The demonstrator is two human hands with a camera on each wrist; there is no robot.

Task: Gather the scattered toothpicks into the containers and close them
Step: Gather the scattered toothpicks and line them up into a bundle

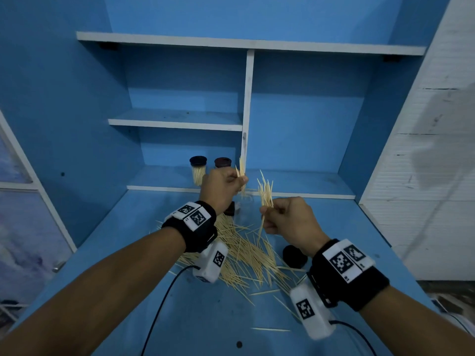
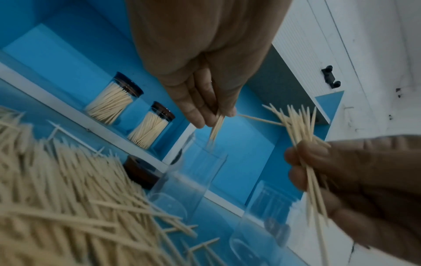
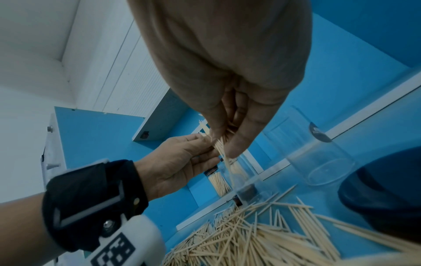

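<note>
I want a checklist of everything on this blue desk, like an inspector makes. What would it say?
Surface: blue desk, toothpicks strewn over its middle.
Job's things: loose toothpick pile; two filled, lidded jars on the low shelf; two empty clear jars open on the desk; dark lid lying beside the pile, another by the empty jar.
Clutter: nothing seen.
Hands: left hand pinches a few toothpicks above an empty jar; right hand grips a bunch.
Cables: black cable running from each wrist camera.
Surroundings: blue shelving, white wall on the right.
</note>
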